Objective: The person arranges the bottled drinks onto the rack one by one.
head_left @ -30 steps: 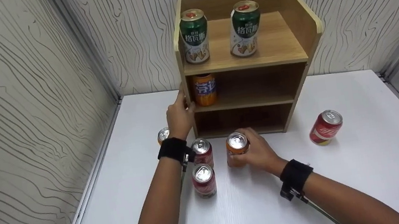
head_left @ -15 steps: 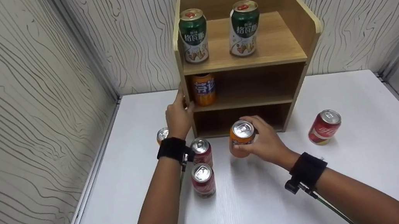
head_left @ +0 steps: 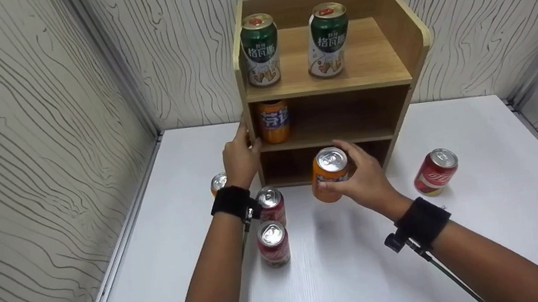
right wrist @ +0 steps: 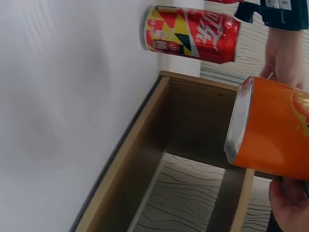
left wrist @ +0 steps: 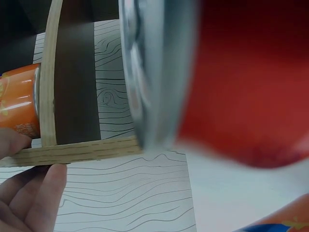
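Observation:
In the head view my right hand (head_left: 369,179) holds an orange soda can (head_left: 326,194) in the air, in front of the wooden shelf (head_left: 329,91). The right wrist view shows that orange can (right wrist: 275,128) near the shelf's lower compartments. My left hand (head_left: 240,161) grips the left side panel, thumb on the inner face and fingers outside, as the left wrist view shows at the panel edge (left wrist: 91,151). Just inside, another orange can (head_left: 275,128) stands at the left of the middle shelf.
Two green-and-white cans (head_left: 262,57) stand on the top shelf. Two red cans (head_left: 274,249) stand beside my left forearm, with an orange can (head_left: 218,182) partly behind my left wrist. Another red can (head_left: 434,175) is right of the shelf on the white table (head_left: 320,291).
My right hand has lifted the orange can off the table and carried it up, forward and slightly right towards the shelf. The left hand keeps its place on the side panel.

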`<state>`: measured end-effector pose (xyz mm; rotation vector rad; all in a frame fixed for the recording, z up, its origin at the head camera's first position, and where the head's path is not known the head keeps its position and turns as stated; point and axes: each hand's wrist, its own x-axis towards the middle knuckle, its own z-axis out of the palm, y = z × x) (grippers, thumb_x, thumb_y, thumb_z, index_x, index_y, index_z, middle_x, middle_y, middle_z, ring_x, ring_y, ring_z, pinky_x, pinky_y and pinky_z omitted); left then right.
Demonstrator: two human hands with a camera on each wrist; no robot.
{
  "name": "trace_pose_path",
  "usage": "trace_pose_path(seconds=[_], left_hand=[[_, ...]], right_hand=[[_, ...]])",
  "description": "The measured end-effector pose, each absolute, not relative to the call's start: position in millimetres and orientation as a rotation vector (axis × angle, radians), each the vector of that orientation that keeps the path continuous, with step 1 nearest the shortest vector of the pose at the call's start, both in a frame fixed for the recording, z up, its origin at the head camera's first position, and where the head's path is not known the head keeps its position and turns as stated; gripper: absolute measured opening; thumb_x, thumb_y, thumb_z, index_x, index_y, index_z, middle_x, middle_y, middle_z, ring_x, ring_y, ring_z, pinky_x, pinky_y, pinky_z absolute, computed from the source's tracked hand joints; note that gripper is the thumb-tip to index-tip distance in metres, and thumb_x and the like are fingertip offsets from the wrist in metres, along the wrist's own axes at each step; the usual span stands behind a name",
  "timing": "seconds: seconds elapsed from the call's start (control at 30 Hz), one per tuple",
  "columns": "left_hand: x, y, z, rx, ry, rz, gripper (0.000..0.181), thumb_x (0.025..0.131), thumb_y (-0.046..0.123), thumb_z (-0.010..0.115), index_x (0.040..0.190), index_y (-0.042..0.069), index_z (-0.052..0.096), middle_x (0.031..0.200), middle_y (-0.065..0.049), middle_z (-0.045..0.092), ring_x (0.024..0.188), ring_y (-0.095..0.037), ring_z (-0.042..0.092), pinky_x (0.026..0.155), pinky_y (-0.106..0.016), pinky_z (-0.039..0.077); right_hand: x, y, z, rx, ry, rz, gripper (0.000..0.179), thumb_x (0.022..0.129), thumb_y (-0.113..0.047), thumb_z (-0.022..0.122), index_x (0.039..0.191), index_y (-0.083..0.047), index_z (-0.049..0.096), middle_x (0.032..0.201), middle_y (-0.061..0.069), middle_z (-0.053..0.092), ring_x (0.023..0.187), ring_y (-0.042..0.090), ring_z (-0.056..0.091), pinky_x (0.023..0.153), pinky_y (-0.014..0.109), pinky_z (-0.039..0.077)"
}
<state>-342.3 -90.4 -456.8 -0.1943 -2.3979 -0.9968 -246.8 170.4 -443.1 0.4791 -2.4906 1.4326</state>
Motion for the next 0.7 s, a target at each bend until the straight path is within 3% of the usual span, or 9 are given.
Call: trace_pose_path(seconds=[0.43,0.7], left_hand=[[-342,-90,-456,-0.173,-2.387,-0.997,0.060,0.090,0.014,0.067,0.146,0.017,0.046,0.095,-0.012,0.073,0.076,-0.025,0.069,0.064,-0.041,0.053],[-342,-89,-455,-0.164,-2.416,-1.005,0.060,0.091,0.015,0.066,0.148,0.018,0.044,0.099,-0.012,0.073,0.076,-0.024,0.069,0.065,-0.039,0.053]], right_hand=[[-263,176,-409,0.457,-2.361,1.582,0.086,0.071,-0.036,0.088,0.140,-0.009,0.044,0.127,0.005,0.055,0.111,0.021,0.058,0.090,0.041,0.051],[-272,179,-394,0.453,-2.351,1.588,0.083,0.073,-0.034,0.086,0.140,-0.009,0.045,0.129,0.005,0.054,0.116,0.021,0.055,0.097,0.043,0.047]])
